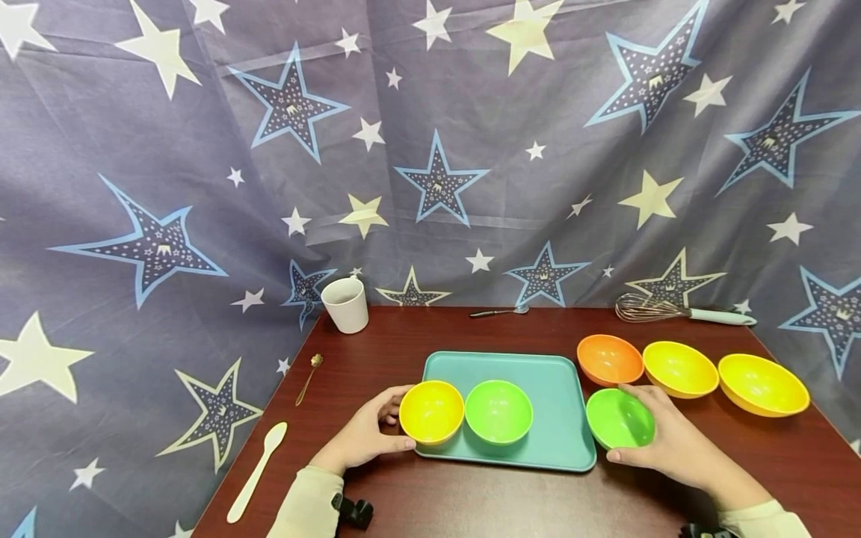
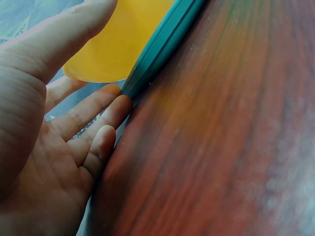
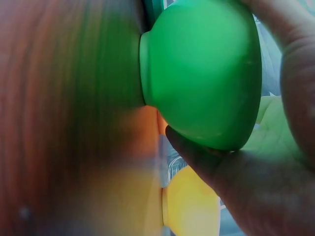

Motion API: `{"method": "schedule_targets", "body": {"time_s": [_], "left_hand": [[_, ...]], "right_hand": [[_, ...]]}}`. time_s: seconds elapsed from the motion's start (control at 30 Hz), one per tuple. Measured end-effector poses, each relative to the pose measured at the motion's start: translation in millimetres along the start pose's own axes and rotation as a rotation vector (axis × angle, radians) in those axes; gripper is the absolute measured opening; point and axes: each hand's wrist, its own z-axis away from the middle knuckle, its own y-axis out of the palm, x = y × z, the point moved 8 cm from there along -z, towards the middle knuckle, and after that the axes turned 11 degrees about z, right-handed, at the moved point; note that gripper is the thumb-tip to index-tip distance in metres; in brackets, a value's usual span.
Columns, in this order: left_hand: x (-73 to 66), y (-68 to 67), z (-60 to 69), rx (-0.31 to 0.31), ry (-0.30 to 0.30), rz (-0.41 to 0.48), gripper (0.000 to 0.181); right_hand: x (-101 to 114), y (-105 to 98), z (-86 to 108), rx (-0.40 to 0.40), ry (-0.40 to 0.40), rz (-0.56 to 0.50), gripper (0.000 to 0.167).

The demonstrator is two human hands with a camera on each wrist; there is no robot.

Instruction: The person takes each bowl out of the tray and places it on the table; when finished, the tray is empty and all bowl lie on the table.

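Note:
A yellow bowl (image 1: 431, 412) and a light green bowl (image 1: 499, 412) stand side by side on the teal tray (image 1: 551, 453). Beside the yellow bowl is my left hand (image 1: 368, 433), thumb and fingers spread loosely around its left side. In the left wrist view its fingertips reach the tray's edge (image 2: 162, 42), and the thumb overlaps the yellow bowl (image 2: 115, 44). Just right of the tray, my right hand (image 1: 666, 441) holds another green bowl (image 1: 619, 420) between thumb and fingers. That green bowl (image 3: 204, 73) has its base at or close to the tabletop.
Behind the right hand stand an orange bowl (image 1: 609, 360) and two yellow bowls (image 1: 681, 370), (image 1: 763, 385). A whisk (image 1: 686, 311) and a small dark-handled utensil (image 1: 499, 311) lie at the back. On the left are a white cup (image 1: 346, 305), a gold spoon (image 1: 309, 379) and a cream spoon (image 1: 257, 472).

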Motion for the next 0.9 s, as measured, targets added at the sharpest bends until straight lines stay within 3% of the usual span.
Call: {"method": "schedule_targets", "body": {"time_s": [0.9], "left_hand": [[0.8,-0.6,-0.5,-0.003,0.006,-0.009,0.083]], "right_hand": [[-0.3,0.9,-2.8,0.004,0.009,0.028,0.111]]}}
